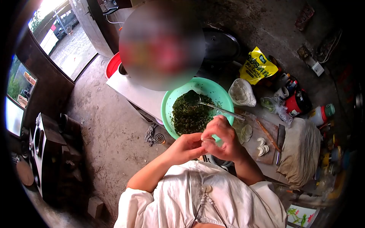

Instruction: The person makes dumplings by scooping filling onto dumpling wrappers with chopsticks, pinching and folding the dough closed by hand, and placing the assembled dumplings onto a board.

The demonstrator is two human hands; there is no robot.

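My left hand (pixel 186 146) and my right hand (pixel 223 138) meet in front of my chest, at the near rim of a green basin (pixel 165 108). The fingertips of both pinch a small pale dumpling (pixel 209 140), mostly hidden by the fingers. Chopped dark green filling (pixel 186 117) lies in the basin. A metal ladle (pixel 222 110) rests in it, its handle reaching over the right rim. To the right, a few round dough wrappers (pixel 246 133) and several folded dumplings (pixel 262 148) lie on a board.
Beside the dumplings are a wooden rolling pin (pixel 268 135) and a cleaver (pixel 280 140). Further right, a beige cloth (pixel 300 148) covers something. Behind stand a white flour bag (pixel 242 92), a yellow packet (pixel 259 67) and several jars. A blurred round patch hides the area beyond the basin.
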